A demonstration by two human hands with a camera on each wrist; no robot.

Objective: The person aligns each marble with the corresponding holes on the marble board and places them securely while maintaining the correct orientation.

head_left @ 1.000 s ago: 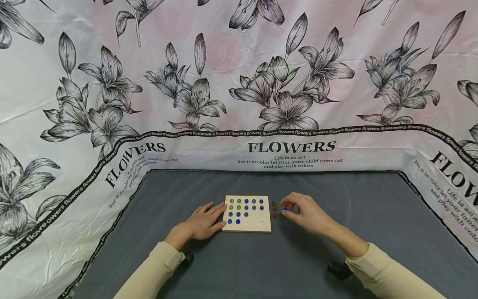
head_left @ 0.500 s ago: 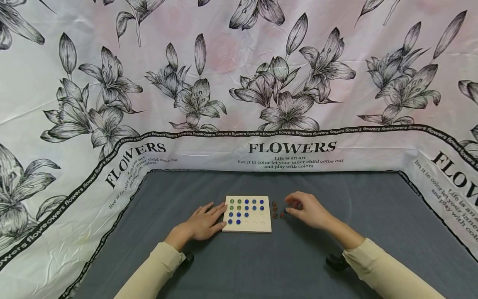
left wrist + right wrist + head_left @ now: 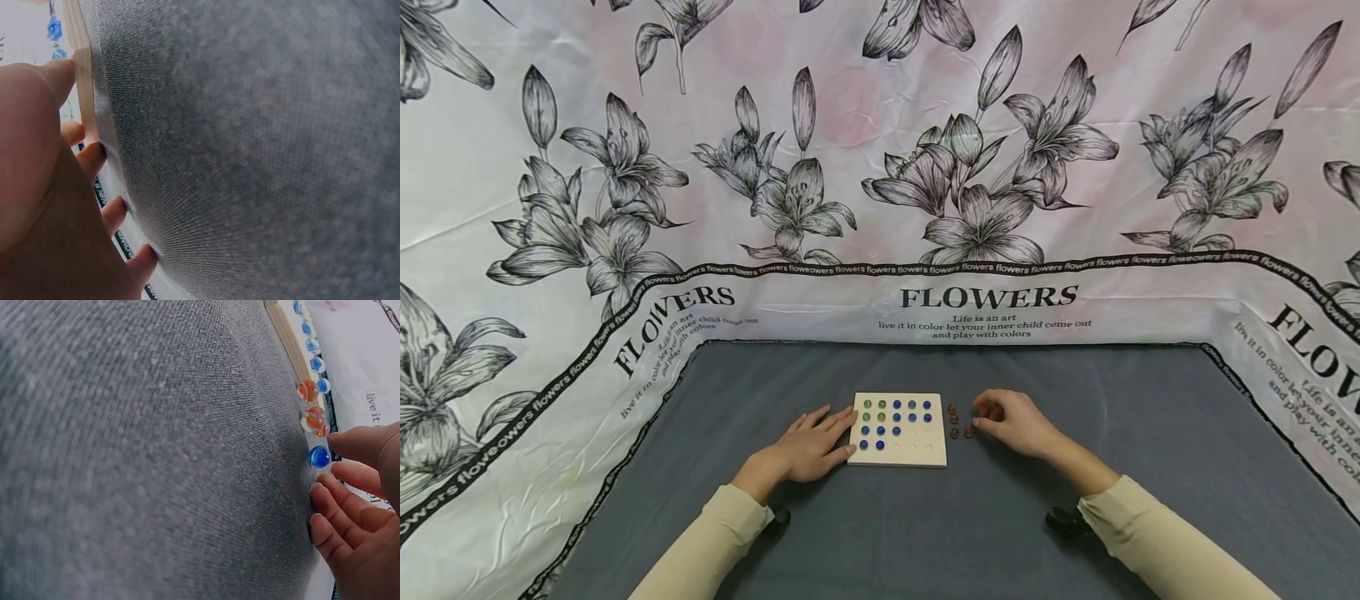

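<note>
A pale wooden board (image 3: 917, 450) with a grid of holes lies on the grey cloth; blue and green marbles (image 3: 895, 412) fill its far rows. My left hand (image 3: 820, 437) lies flat, its straight fingers (image 3: 90, 156) against the board's left edge (image 3: 81, 69). Several orange marbles (image 3: 953, 421) lie loose just right of the board. My right hand (image 3: 1000, 417) rests beside them, fingers curled. In the right wrist view its thumb and forefinger (image 3: 350, 456) close on a blue marble (image 3: 319, 456) that sits on the cloth, next to the orange marbles (image 3: 311, 406).
The grey cloth (image 3: 1075, 392) covers the table, and a white flower-printed sheet (image 3: 880, 167) stands around its back and sides. Black wrist mounts (image 3: 1063, 521) sit under both cream sleeves.
My right hand has sunk lower onto the cloth and drawn its fingers in around the blue marble. The left hand and the board have not moved.
</note>
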